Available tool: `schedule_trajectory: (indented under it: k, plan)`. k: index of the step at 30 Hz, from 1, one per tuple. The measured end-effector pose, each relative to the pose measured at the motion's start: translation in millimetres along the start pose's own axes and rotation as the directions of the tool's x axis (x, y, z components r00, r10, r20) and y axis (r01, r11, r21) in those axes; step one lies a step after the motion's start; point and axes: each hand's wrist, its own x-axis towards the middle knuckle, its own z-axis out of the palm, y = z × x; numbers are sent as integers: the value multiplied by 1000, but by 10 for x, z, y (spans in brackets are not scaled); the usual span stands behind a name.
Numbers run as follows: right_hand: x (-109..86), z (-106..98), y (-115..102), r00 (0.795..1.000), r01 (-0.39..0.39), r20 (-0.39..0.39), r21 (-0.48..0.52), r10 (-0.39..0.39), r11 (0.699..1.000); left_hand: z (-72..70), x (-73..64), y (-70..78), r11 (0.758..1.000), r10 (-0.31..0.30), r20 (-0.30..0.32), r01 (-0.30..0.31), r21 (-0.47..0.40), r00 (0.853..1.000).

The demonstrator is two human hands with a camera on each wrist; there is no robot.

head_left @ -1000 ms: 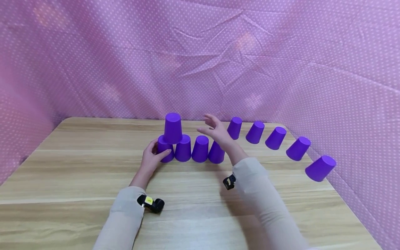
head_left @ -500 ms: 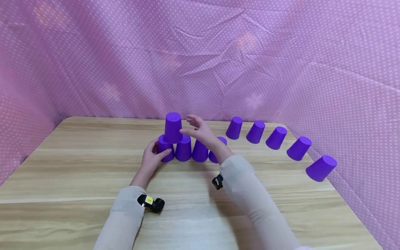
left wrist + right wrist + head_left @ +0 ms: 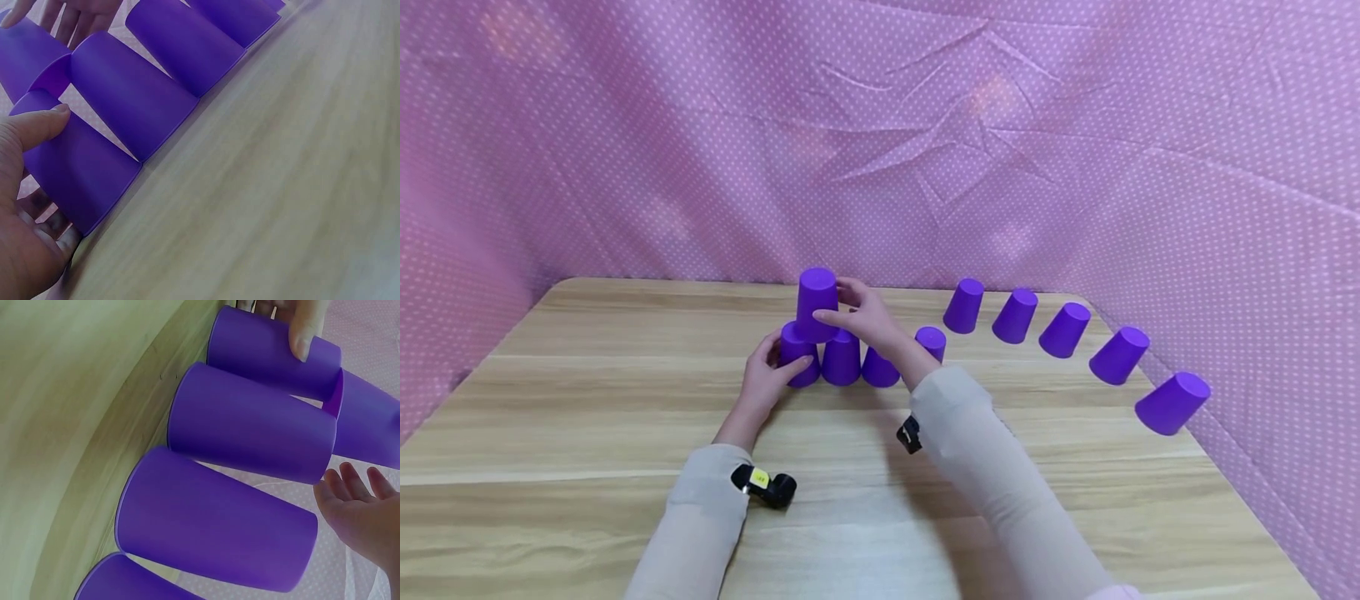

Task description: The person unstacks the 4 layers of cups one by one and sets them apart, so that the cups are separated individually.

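Note:
Purple cups stand upside down in a row at mid-table. My left hand [image 3: 762, 382] holds the leftmost one [image 3: 797, 347], thumb across its front and fingers behind. Resting across this cup and its neighbour [image 3: 841, 365] is a single upper cup [image 3: 817, 287]. My right hand [image 3: 872, 320] is beside that upper cup, its thumb overlapping the front and its fingers at the far right side. In the right wrist view, its relaxed fingers [image 3: 350, 481] show a gap from the upper cup [image 3: 369, 422]. My right forearm passes in front of the right end of the row.
Several more upside-down purple cups, among them a middle one [image 3: 1063, 330], curve along the table's right side, the nearest [image 3: 1172, 403] by the edge. A pink dotted cloth [image 3: 880, 150] hangs behind and around the wooden table [image 3: 850, 517].
My right hand has moved left from above the right end of the row to the upper cup. My left hand has stayed on the leftmost cup.

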Motion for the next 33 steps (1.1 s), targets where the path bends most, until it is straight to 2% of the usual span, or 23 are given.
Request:
schedule_trajectory:
  k: [5, 11, 19, 25, 33]
  plan:
    - [-53, 49, -98, 1000, -7, -1, 24, 7, 1000, -1, 1, 4, 1000, -7, -5, 7, 6, 1000]
    - [-39, 77, -88, 1000, 17, 8, 50, -17, 999, 2, -3, 1, 1000, 7, -3, -7, 3, 1000]
    - [-36, 98, -83, 1000, 1, -16, 50, 0, 999, 2, -8, -16, 1000, 2, -10, -2, 8, 1000]
    - [-56, 58, -117, 1000, 11, -27, 76, -9, 997, 3, -6, -17, 1000, -4, -13, 4, 10, 1000]
    - [4, -64, 14, 997, 28, -69, 90, -22, 996, -4, 3, -10, 1000, -18, -6, 18, 4, 1000]
